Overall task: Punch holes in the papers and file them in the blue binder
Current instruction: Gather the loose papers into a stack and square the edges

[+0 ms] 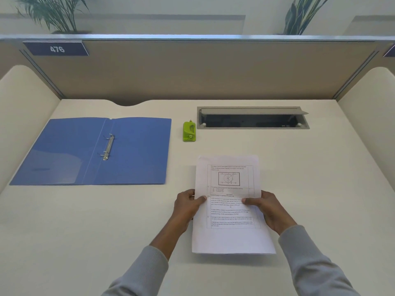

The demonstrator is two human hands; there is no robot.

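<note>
The blue binder (92, 150) lies open and flat at the left of the desk (320, 167), both covers spread, its metal ring mechanism (108, 147) just right of the spine fold. Its right edge stops well short of the papers, with a band of desk surface between them. Just beyond the binder's far right corner, the green hole punch (189, 132) stands alone, apart from both binder and papers.

The left hand (188, 205) reaches in from a grey sleeve and grips the left edge of the papers (229, 201), thumb on the printed face and fingers curled beneath. The papers sit right of centre, printed side up, long edges running away from the person, and the near edge casts a shadow on the desk. Whether the far edge touches the desk cannot be told. The right hand (271, 208), also grey-sleeved, grasps the right edge at about the same height, thumb laid across the text and fingers wrapped behind.

Beyond the papers, a grey cable hatch (252, 117) is sunk into the desk with its lid raised. Cream side panels wall in the desk on both sides and a tan partition (192, 69) closes the back. Desk surface runs from the papers' right edge to the right panel.
</note>
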